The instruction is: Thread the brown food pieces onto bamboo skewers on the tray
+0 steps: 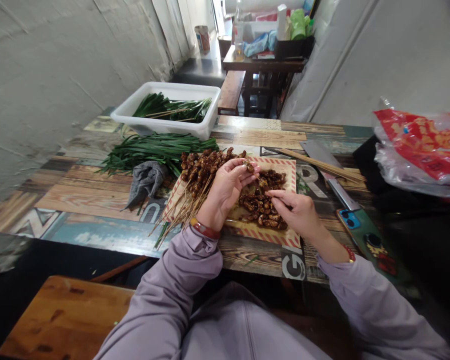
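Observation:
Over a tray with a red-striped border [264, 237], my left hand [228, 185] is closed, pinching a small glossy brown piece of meat [250, 167] at its fingertips. My right hand [296, 210] has thumb and forefinger pressed together just below and right of it; what they grip is too small to make out. Under both hands lies a heap of loose dark-brown meat pieces [264, 210]. Left of my left wrist, a pile of loaded meat skewers [200, 172] rests on the tray, their bare stick ends pointing toward me.
Green chives [153, 150] and a grey cloth [146, 181] lie left; behind stands a white tub [165, 90] holding more chives. To the right are bare skewers [322, 166], a cleaver [339, 190], a phone [371, 240] and plastic bags [420, 145]. A wooden stool [67, 320] is lower left.

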The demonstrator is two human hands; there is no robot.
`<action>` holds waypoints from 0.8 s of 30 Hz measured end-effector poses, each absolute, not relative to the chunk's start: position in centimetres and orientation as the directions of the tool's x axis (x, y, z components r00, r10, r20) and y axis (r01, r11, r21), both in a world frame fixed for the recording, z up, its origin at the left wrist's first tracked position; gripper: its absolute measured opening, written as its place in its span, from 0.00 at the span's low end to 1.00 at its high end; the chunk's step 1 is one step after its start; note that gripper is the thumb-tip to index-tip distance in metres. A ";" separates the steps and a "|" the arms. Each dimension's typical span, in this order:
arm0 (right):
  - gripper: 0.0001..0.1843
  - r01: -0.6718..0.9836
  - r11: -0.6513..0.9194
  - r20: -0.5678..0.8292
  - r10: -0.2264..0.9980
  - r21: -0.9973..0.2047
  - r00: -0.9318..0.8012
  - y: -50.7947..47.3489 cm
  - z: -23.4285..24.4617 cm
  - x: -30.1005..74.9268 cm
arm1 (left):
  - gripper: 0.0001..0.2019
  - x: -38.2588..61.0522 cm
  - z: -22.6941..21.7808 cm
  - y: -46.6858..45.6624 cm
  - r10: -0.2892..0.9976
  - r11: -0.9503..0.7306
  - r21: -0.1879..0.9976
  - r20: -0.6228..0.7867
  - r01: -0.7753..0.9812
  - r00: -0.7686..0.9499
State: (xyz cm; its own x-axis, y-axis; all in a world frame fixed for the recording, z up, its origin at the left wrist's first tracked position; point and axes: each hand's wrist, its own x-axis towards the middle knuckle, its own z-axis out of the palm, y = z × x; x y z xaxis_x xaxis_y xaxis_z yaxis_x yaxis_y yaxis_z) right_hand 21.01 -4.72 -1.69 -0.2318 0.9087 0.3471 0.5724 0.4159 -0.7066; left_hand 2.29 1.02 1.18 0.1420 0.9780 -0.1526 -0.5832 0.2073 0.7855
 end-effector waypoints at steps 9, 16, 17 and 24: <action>0.13 0.568 0.425 0.364 0.904 -0.705 -0.225 -4.6 -1.8 21.0 | 0.11 2.5 1.0 1.0 0.987 0.161 0.790 -0.111 -0.592 0.120; 0.13 0.566 0.422 0.365 0.905 -0.708 -0.218 -4.6 -1.8 21.0 | 0.12 2.5 1.0 1.0 0.988 0.151 0.793 -0.102 -0.591 0.115; 0.13 0.565 0.423 0.367 0.905 -0.708 -0.217 -4.6 -1.8 21.0 | 0.12 2.5 1.0 1.0 0.988 0.149 0.793 -0.099 -0.591 0.116; 0.11 0.591 0.421 0.376 0.904 -0.688 -0.206 -4.6 -1.7 20.9 | 0.13 2.8 0.6 1.0 0.983 0.179 0.790 -0.115 -0.587 0.146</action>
